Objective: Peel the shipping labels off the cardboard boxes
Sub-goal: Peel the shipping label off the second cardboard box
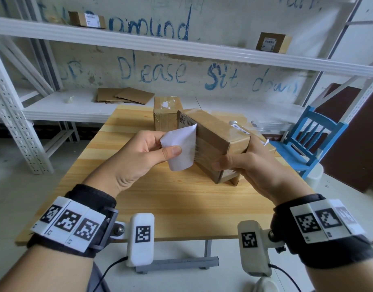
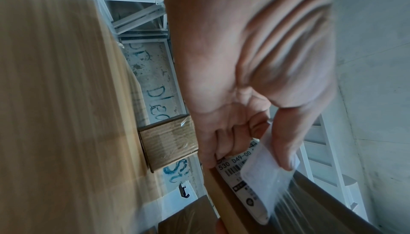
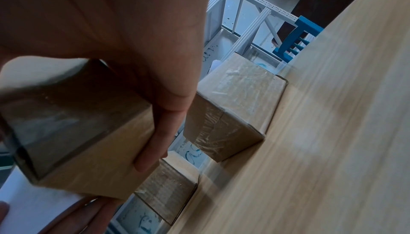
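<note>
I hold a brown cardboard box [image 1: 218,135] tilted above the wooden table [image 1: 181,199]. My right hand [image 1: 251,165] grips its near end, thumb on the front face and fingers round the far side; the right wrist view shows those fingers [image 3: 155,132] wrapped on the box [image 3: 88,159]. My left hand [image 1: 166,144] pinches the white shipping label [image 1: 181,148], which is lifted off most of the box's left face and curls toward me, its right edge still stuck with stringy glue. The left wrist view shows the label [image 2: 266,181] with its printed side between thumb and fingers.
A second box [image 1: 167,112] with white label residue stands behind the held one, and a third [image 1: 267,147] lies under my right hand. A blue chair [image 1: 312,140] is at the right. White shelving [image 1: 75,108] holds flattened cardboard [image 1: 126,95] and labelled boxes [image 1: 272,42].
</note>
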Demonstrator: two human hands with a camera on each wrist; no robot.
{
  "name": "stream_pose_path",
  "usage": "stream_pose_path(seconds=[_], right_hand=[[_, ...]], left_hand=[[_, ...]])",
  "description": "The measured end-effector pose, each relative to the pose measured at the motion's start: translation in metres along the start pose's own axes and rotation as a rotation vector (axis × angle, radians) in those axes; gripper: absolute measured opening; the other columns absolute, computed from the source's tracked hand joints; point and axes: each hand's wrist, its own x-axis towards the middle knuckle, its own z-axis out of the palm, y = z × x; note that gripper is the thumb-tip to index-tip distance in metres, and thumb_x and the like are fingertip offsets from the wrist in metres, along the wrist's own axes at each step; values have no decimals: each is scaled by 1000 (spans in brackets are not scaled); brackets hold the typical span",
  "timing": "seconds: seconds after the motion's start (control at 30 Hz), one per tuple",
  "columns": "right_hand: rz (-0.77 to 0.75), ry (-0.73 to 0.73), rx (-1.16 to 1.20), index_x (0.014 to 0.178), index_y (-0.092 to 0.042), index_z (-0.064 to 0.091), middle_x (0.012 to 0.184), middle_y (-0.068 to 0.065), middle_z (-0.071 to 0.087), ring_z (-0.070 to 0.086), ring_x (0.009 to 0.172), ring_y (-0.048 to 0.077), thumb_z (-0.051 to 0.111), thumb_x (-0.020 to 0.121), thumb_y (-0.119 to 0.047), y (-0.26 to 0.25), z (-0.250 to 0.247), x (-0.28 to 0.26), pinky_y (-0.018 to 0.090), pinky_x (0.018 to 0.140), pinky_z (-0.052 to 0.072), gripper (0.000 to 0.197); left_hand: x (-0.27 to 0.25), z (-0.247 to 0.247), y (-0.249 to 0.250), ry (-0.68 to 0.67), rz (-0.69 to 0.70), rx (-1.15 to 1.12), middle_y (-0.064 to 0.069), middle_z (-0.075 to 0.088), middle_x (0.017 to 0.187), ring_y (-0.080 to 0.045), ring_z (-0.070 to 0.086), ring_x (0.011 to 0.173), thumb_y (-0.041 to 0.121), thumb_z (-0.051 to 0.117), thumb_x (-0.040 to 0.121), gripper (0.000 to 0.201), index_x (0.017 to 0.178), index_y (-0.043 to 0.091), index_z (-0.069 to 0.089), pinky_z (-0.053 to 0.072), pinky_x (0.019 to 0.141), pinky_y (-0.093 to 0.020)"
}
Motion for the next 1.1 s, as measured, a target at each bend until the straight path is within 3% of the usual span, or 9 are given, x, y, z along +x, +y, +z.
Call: stream_pose_path(seconds=[0.1, 0.23, 0.37, 0.47, 0.6, 0.77, 0.87, 0.97, 1.1], right_hand=[[3, -1, 3, 109, -7, 71, 114, 36, 63, 65, 95, 34, 78, 56, -18, 0, 0, 0, 46, 80, 49, 55], [8, -1, 3, 109, -8, 71, 116, 37, 63, 62, 100, 51, 79, 56, -17, 1, 0, 0, 48, 83, 48, 54], [-2, -12, 16, 109, -8, 70, 109, 34, 65, 64, 91, 33, 79, 57, -15, -1, 1, 0, 36, 73, 51, 54], [5, -10, 25, 109, -5, 69, 110, 35, 64, 63, 93, 33, 78, 57, -17, 0, 1, 0, 42, 77, 48, 54], [16, 10, 33, 106, -3, 69, 97, 23, 66, 62, 85, 28, 72, 62, -2, -1, 1, 0, 28, 64, 50, 44], [23, 13, 33, 106, -9, 70, 113, 39, 60, 63, 94, 32, 74, 59, -5, -4, 2, -2, 46, 81, 47, 47], [23, 18, 31, 107, -7, 69, 115, 40, 59, 63, 94, 34, 72, 62, -3, -4, 2, -2, 46, 80, 46, 45], [27, 14, 35, 108, -7, 70, 117, 41, 58, 62, 93, 44, 77, 56, -15, -3, 2, -1, 47, 81, 46, 53], [26, 16, 39, 106, -6, 69, 114, 41, 58, 62, 93, 33, 72, 62, -4, -3, 2, -1, 45, 78, 44, 44]], left_hand=[[0, 0, 0, -8, -3, -1, -22, 71, 119, -36, 65, 119, 18, 64, 89, 33, 116, 1, 70, 42, 112, -55], [1, 0, -1, -10, 4, -8, -23, 71, 119, -24, 67, 110, 18, 64, 88, 33, 116, 1, 69, 44, 110, -52], [1, -3, -2, -15, 7, -19, -26, 69, 121, -26, 66, 111, 18, 64, 88, 36, 118, -1, 68, 44, 109, -51], [1, -3, -2, -17, 10, -28, -24, 70, 119, -24, 66, 109, 18, 64, 88, 35, 117, -1, 69, 47, 107, -46], [2, -3, -4, -24, 15, -52, -16, 73, 112, -21, 67, 106, 18, 64, 88, 32, 115, 0, 69, 51, 100, -36], [3, -4, -5, -34, 17, -74, -15, 74, 113, -21, 68, 107, 17, 64, 88, 32, 115, 1, 69, 53, 100, -34], [3, -4, -6, -33, 21, -80, -11, 74, 110, -19, 68, 105, 17, 63, 88, 30, 115, 4, 70, 53, 97, -31], [3, -4, -6, -38, 27, -82, -9, 75, 109, -18, 68, 105, 17, 63, 89, 29, 115, 5, 70, 54, 95, -30], [2, -4, -5, -40, 29, -87, -11, 74, 112, -19, 68, 106, 17, 63, 89, 32, 117, 5, 69, 54, 96, -30]])
